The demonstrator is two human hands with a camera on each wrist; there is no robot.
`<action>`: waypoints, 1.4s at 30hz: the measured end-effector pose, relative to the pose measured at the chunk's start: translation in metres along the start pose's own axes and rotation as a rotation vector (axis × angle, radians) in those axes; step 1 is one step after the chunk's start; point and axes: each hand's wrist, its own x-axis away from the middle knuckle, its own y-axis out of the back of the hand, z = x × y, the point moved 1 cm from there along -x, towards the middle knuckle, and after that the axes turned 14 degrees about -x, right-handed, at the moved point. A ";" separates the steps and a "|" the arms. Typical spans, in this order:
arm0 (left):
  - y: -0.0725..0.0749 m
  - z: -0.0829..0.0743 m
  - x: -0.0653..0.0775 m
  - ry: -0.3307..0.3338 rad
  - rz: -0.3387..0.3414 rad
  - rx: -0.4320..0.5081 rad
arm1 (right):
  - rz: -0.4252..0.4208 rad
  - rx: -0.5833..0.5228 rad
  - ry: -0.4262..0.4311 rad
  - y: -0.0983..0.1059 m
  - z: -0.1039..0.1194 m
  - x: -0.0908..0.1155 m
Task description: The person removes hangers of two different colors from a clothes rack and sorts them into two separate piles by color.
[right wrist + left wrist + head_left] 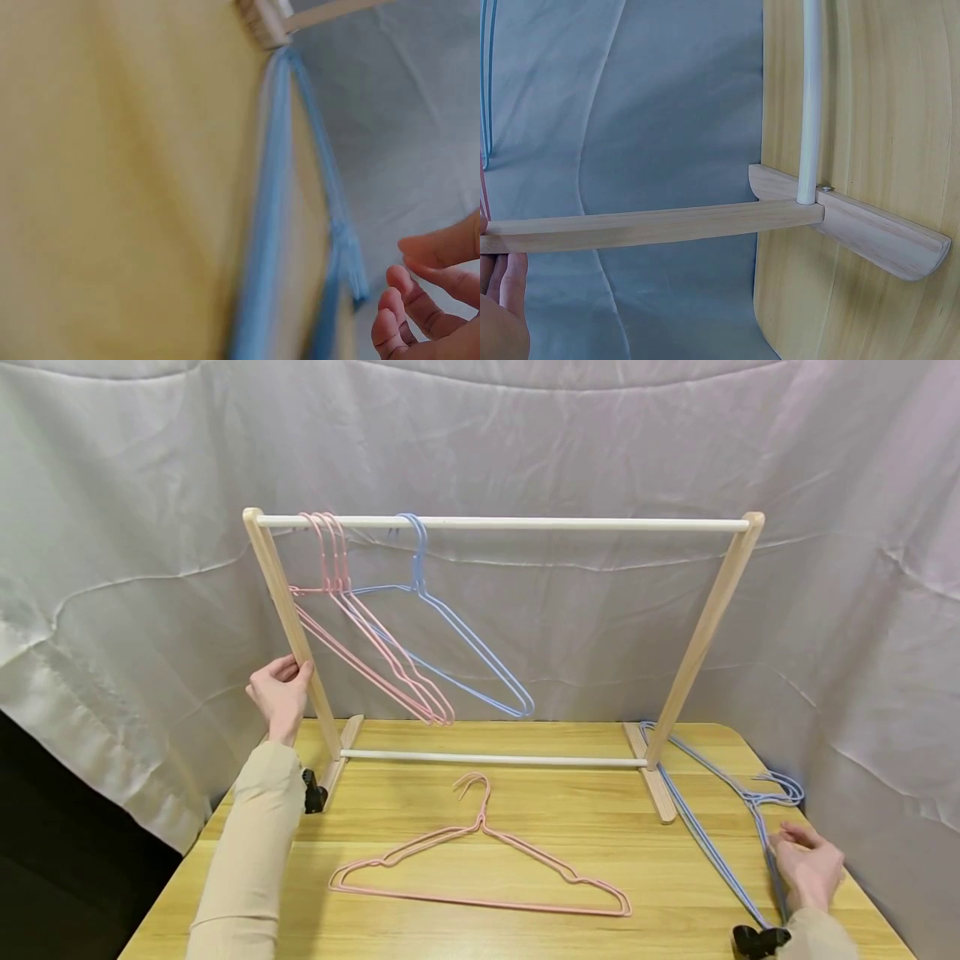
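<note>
While your left hand has the rack by its left post, about two-thirds of the way down, your fingers are pinching the wood, with the post sitting right between them. The rack's upright on the table, and just inside that post you've got three pink hangers on the top bar, then some blue hangers a bit further along. Over on the other side, your right hand isn't gripping anything: fingers loosely curled, thumb close to the index finger. The blue bundle lies flat just beside those fingertips, on their left, with its far end tucked behind the rack's right post; the right wrist view is too blurry for me to tell if anything actually touches. A pair of pink ones lies in front of the rack, hooks pointing toward it, well apart from both your hands. Surface-wise, it's a yellowish wood-grain table with a rounded far corner, kinda shiny near you. Room-wise, wrinkly greyish cloth hangs behind and down both sides, and there's a dark patch at the lower left.
</note>
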 end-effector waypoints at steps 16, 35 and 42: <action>0.002 0.002 -0.003 0.003 0.000 -0.012 | 0.510 -0.216 0.712 -0.101 0.178 0.077; 0.002 0.003 -0.001 -0.010 -0.017 -0.017 | 1.195 -0.147 0.544 -0.265 0.281 0.180; -0.001 0.002 0.000 -0.029 -0.019 -0.005 | 1.140 -0.145 0.524 -0.275 0.286 0.187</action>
